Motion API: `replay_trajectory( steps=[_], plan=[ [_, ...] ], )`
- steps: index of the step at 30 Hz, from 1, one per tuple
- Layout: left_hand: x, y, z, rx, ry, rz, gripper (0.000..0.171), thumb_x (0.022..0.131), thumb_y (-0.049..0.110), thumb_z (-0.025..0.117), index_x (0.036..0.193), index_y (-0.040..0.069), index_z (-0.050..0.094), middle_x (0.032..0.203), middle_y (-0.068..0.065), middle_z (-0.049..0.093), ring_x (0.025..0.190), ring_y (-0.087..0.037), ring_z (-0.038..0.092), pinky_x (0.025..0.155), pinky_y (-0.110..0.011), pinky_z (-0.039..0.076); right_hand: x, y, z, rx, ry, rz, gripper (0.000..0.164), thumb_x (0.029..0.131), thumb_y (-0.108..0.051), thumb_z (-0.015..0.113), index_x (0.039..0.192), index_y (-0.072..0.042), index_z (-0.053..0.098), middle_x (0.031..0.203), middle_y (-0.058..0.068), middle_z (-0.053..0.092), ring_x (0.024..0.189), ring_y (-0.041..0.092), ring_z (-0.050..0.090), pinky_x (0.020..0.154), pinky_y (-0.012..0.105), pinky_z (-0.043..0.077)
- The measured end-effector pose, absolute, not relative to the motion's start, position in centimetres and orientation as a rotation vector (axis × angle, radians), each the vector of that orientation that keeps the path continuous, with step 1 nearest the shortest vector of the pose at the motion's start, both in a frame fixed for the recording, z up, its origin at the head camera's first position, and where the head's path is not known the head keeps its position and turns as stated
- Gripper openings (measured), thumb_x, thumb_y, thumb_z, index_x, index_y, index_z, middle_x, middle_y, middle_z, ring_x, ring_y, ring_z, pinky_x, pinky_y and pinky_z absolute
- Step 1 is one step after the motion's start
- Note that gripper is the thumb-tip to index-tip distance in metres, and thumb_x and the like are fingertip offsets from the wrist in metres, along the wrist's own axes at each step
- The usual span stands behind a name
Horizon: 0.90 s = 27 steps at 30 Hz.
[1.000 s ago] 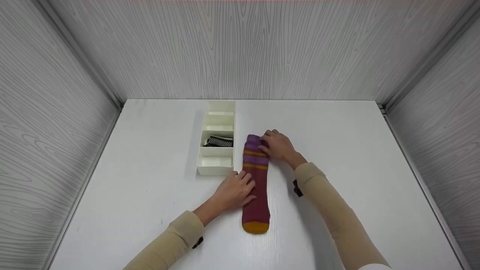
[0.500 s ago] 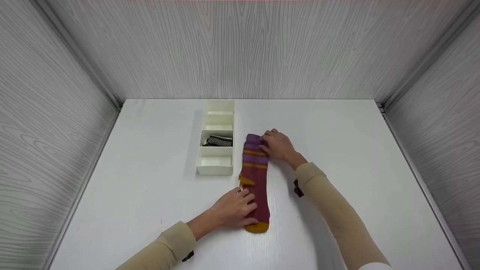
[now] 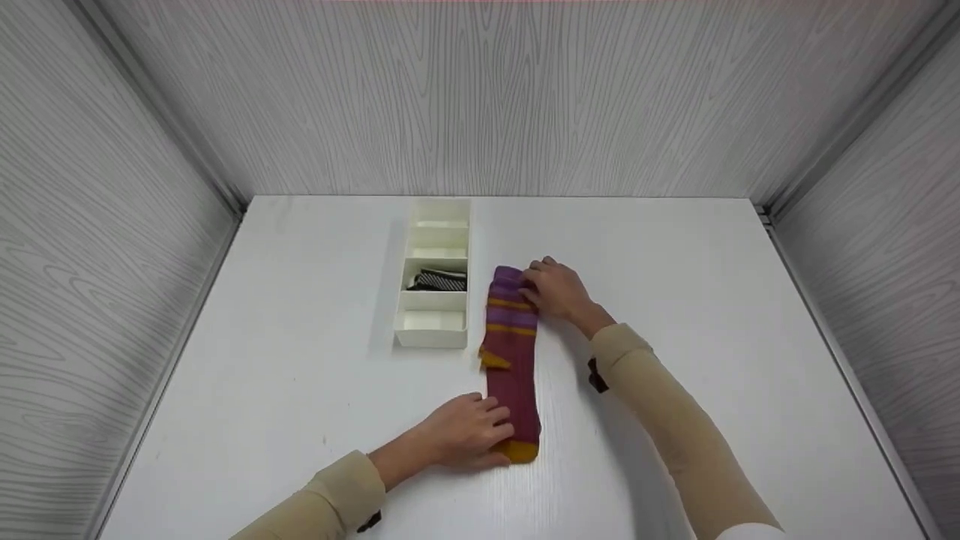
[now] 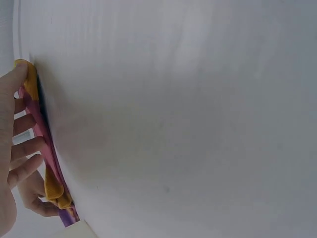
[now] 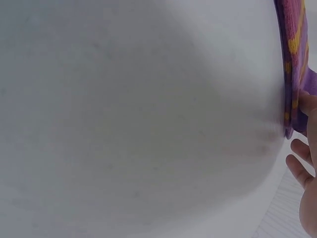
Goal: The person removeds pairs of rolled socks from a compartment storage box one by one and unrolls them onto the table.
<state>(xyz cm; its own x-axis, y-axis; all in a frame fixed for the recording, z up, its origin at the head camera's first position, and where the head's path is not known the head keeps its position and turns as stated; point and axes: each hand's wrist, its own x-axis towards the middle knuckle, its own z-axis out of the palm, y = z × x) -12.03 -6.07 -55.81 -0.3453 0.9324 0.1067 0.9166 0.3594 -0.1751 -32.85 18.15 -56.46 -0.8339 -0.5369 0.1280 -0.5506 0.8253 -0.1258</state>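
A pair of long maroon socks (image 3: 514, 390) lies flat, one layer over the other, with purple and mustard bands at the cuff and mustard heel and toe. My left hand (image 3: 466, 431) rests over the toe end. In the left wrist view its thumb (image 4: 17, 74) lies on the mustard toe and its fingers spread along the sock edge. At the far end my right hand (image 3: 556, 289) touches the right edge of the purple cuff. The right wrist view shows that thumb (image 5: 308, 103) on the striped cuff, other fingers extended beyond it.
Left of the socks stands a narrow cream box (image 3: 431, 339) divided into several compartments. A folded black-and-white patterned cloth item (image 3: 439, 280) sits in the second compartment from the front. Grey wood-grain panels (image 3: 480, 97) enclose the white table (image 3: 300, 375) at the back and sides.
My left hand has slid toward me along the socks, from mid-foot to the toe, uncovering the mustard heel. The right hand has stayed at the cuff.
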Motion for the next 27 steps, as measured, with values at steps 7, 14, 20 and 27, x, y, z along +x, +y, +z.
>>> replay_trajectory(
  steps=[7, 14, 20, 27],
  plan=[
    [-12.4, -5.94, -55.91, -1.628, -2.398, 0.162, 0.03, 0.106, 0.049, 0.059, 0.106, 0.023, 0.072, 0.099, 0.009, 0.073, 0.09, -0.011, 0.067, 0.078, -0.024, 0.057, -32.8, 18.2, -56.46, 0.86, -2.929, 0.234, 0.027, 0.105, -0.03, 0.066, 0.119, -0.009, 0.075, 0.114, 0.009, 0.074, 0.106, 0.029, 0.066, 0.093, 0.044, 0.058],
    [-12.38, -5.67, -55.95, -1.627, -2.375, 0.201, 0.019, 0.105, 0.039, 0.064, 0.105, 0.023, 0.074, 0.1, 0.01, 0.075, 0.092, -0.01, 0.068, 0.08, -0.022, 0.058, -32.71, 18.12, -56.45, 0.85, -2.912, 0.271, 0.024, 0.104, -0.026, 0.068, 0.118, -0.008, 0.076, 0.112, 0.01, 0.076, 0.104, 0.03, 0.066, 0.092, 0.045, 0.058],
    [-12.27, -5.53, -55.78, -1.643, -2.363, 0.231, 0.011, 0.098, 0.03, 0.076, 0.105, 0.023, 0.073, 0.102, 0.01, 0.076, 0.093, -0.01, 0.068, 0.083, -0.022, 0.059, -32.63, 18.22, -56.43, 0.85, -2.877, 0.275, 0.022, 0.103, -0.025, 0.069, 0.117, -0.009, 0.077, 0.111, 0.009, 0.077, 0.103, 0.028, 0.067, 0.091, 0.043, 0.059],
    [-12.28, -5.29, -55.88, -1.646, -2.316, 0.292, 0.008, 0.104, 0.026, 0.067, 0.105, 0.019, 0.071, 0.1, 0.008, 0.074, 0.091, -0.009, 0.068, 0.081, -0.019, 0.058, -32.44, 18.37, -56.27, 0.858, -2.88, 0.351, 0.021, 0.103, -0.023, 0.069, 0.116, -0.009, 0.077, 0.111, 0.009, 0.077, 0.101, 0.028, 0.067, 0.09, 0.042, 0.06]
  ],
)
